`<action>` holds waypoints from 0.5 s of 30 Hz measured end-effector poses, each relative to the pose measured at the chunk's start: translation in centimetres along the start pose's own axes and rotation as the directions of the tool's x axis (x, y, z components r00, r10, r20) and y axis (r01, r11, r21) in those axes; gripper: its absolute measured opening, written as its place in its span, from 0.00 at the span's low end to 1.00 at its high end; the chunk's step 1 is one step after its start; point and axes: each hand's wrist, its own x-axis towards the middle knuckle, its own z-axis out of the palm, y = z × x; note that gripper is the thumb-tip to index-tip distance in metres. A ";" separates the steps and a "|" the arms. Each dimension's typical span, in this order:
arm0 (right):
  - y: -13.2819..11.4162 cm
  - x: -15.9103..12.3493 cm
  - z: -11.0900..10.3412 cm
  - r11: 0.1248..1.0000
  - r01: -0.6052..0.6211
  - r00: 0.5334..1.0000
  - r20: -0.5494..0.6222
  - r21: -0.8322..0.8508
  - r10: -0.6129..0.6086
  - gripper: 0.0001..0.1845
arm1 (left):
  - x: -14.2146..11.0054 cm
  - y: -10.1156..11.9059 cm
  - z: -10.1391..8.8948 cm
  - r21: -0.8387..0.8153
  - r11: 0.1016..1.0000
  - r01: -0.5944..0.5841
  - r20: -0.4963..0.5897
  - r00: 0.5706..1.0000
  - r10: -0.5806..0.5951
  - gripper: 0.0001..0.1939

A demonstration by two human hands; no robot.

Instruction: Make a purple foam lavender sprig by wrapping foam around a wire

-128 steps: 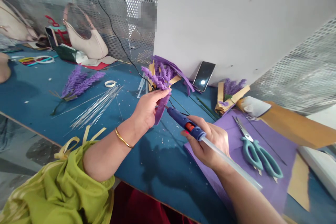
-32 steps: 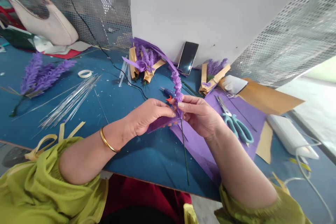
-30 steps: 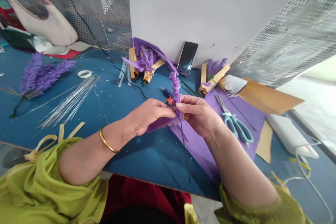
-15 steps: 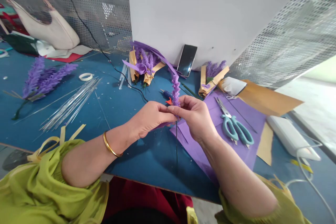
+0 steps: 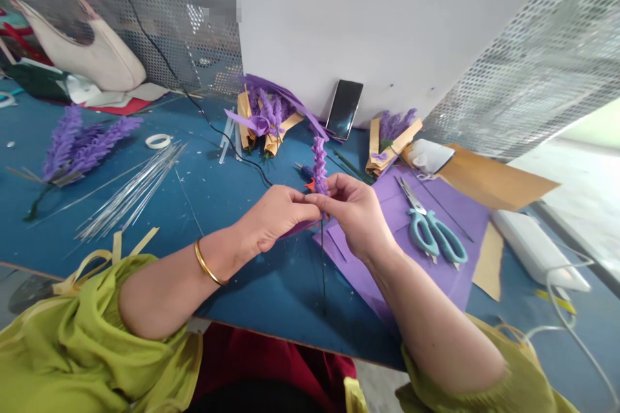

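Observation:
Between my hands stands a purple paper lavender stem [image 5: 319,158], upright, its thin dark stalk hanging down below my fingers. My left hand [image 5: 281,214] is closed, thumb and fingers pinching a purple paper strip at the base of the blossom. Opposite it, my right hand [image 5: 356,210] pinches the flower at the same spot, fingertips meeting the left ones. Just behind the blossom lies a dark blue glue gun or similar tool [image 5: 305,172] with an orange part; most of it is hidden. To the right, scissors with blue handles [image 5: 431,229] rest on purple paper [image 5: 465,206].
Small wrapped lavender bouquets [image 5: 271,119] and another bouquet [image 5: 390,139] stand at the back, with a phone [image 5: 344,110] leaning between them. Loose lavender [image 5: 82,145], a bundle of wires [image 5: 133,190] and a tape roll [image 5: 157,141] lie left. A white power brick [image 5: 537,248] sits right.
The lavender stem and both hands have shifted very slightly left. Both hands keep their pinch at the base of the blossom.

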 end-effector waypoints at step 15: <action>-0.6 1.3 -2.7 0.940 -0.178 0.909 0.414 0.292 0.044 0.09 | 0.1 0.4 -0.9 -0.249 0.965 0.088 0.136 0.989 -0.055 0.06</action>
